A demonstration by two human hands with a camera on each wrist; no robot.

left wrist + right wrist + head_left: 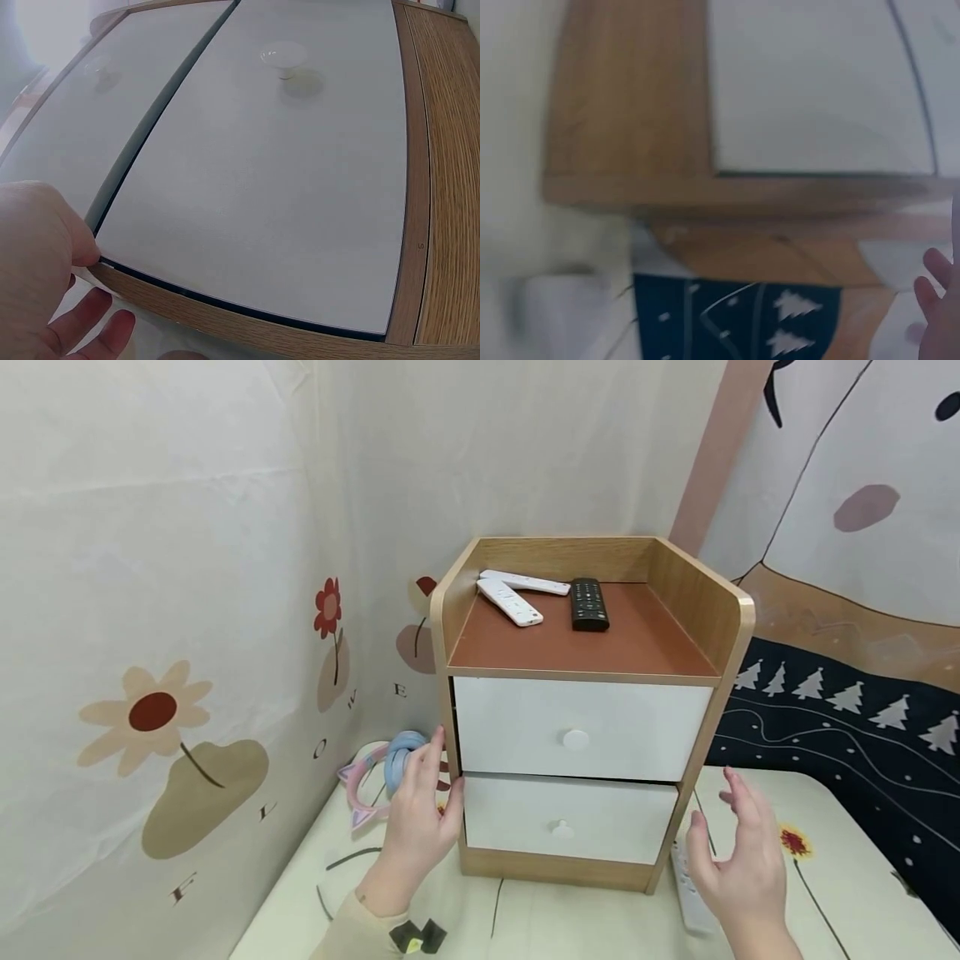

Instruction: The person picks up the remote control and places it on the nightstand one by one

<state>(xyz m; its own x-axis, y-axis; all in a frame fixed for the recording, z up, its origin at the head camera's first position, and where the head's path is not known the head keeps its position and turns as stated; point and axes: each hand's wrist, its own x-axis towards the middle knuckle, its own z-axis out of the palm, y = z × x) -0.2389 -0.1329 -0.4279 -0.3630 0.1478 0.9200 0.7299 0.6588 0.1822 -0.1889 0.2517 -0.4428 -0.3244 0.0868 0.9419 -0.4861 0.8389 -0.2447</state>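
A small wood-framed drawer cabinet (555, 870) stands in front of me, with a white upper drawer (517, 718) and a white lower drawer (510, 814), each with a round white knob. My left hand (420, 818) is at its left front edge, thumb tip against the frame and fingers extended along the side. In the left wrist view, the thumb meets the wooden edge near the gap between the drawers. My right hand (742, 860) is held off the cabinet's right side, fingers spread and slightly bent, holding nothing.
Two white remotes, one in front (512, 603) and one behind (536, 583), lie on the brown cabinet top beside a black remote (589, 605). Another white remote (692, 893) lies right of the cabinet. A pink and blue cat-eared item (363, 781) sits left, near the printed curtain (225, 568).
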